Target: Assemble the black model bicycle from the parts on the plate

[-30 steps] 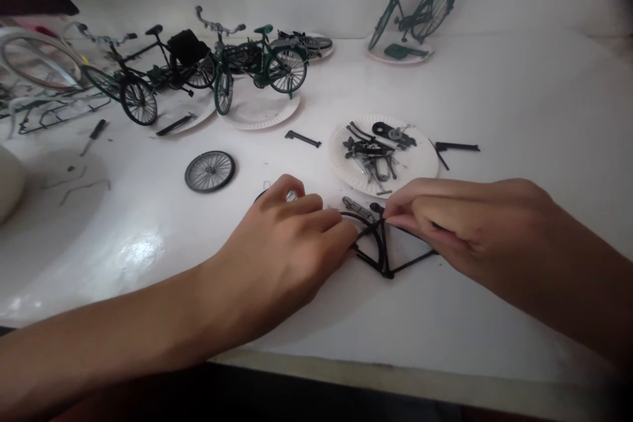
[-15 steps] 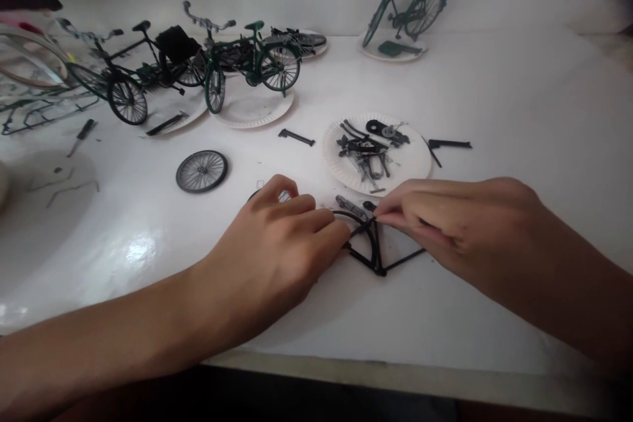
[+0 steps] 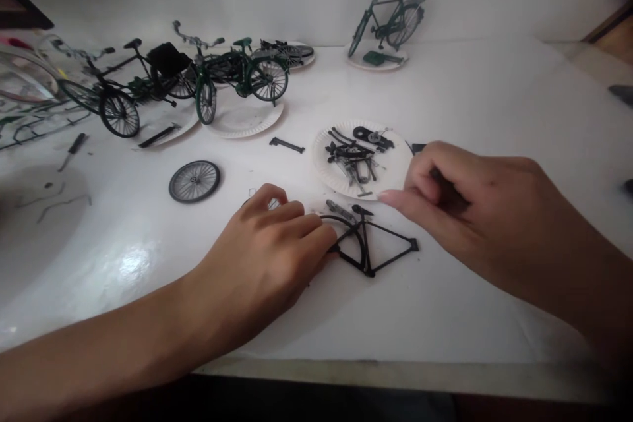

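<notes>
A black model bicycle frame [image 3: 388,247] with a curved mudguard lies flat on the white table. My left hand [image 3: 267,244] is closed on its left end, with the fingertips pressed on the mudguard. My right hand [image 3: 475,204] hovers just right of and above the frame, apart from it. Its fingers are curled and its thumb points left at the rim of a paper plate [image 3: 398,175]. The plate holds several small dark metal parts. Whatever the curled fingers hold, if anything, is hidden. A small black part [image 3: 417,147] peeks out from behind that hand.
A loose spoked wheel [image 3: 194,180] lies to the left. A black bar [image 3: 287,144] lies near the plate. Built model bicycles stand at the back: a black one [image 3: 119,89], a green one [image 3: 232,76] and a far green one [image 3: 386,13]. A screwdriver [image 3: 72,148] lies far left.
My right hand has let go of the frame's top and moved up and right toward the plate. The frame's right half now shows in full. My left hand stays put.
</notes>
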The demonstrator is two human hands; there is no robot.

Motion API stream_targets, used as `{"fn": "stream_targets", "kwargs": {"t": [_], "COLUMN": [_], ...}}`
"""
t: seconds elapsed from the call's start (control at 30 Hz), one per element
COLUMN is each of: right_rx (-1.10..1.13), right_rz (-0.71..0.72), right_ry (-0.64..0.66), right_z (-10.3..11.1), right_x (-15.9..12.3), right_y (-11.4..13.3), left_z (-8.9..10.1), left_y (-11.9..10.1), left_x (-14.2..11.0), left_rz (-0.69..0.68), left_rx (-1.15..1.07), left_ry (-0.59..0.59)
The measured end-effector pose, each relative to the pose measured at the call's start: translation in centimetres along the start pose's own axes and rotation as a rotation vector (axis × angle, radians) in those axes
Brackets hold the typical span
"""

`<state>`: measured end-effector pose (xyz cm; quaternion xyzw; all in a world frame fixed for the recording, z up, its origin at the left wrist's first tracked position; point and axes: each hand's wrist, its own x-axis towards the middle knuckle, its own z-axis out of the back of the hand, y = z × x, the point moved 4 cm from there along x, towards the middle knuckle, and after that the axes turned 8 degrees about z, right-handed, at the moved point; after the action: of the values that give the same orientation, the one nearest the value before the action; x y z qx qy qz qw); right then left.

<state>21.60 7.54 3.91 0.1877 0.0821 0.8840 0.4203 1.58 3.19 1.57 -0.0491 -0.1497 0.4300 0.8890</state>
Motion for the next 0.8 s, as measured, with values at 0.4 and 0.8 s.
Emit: {"fn": "stream_targets", "kwargs": {"t": [0.4, 0.8], "right_rx": [0.191, 0.495], "right_rz": [0.164, 0.191], "right_ry": [-0.238, -0.54], "right_z": [1.3, 0.3], "right_x": [0.3, -0.3], "right_y": [1.2, -0.3], "left_z": [-0.2, -0.3], "left_y": [0.0, 0.1], "left_x": [0.0, -0.1], "left_rz": [-0.012, -0.027], "left_rx": [-0.018, -0.004], "left_ry": [-0.019, 0.0]}}
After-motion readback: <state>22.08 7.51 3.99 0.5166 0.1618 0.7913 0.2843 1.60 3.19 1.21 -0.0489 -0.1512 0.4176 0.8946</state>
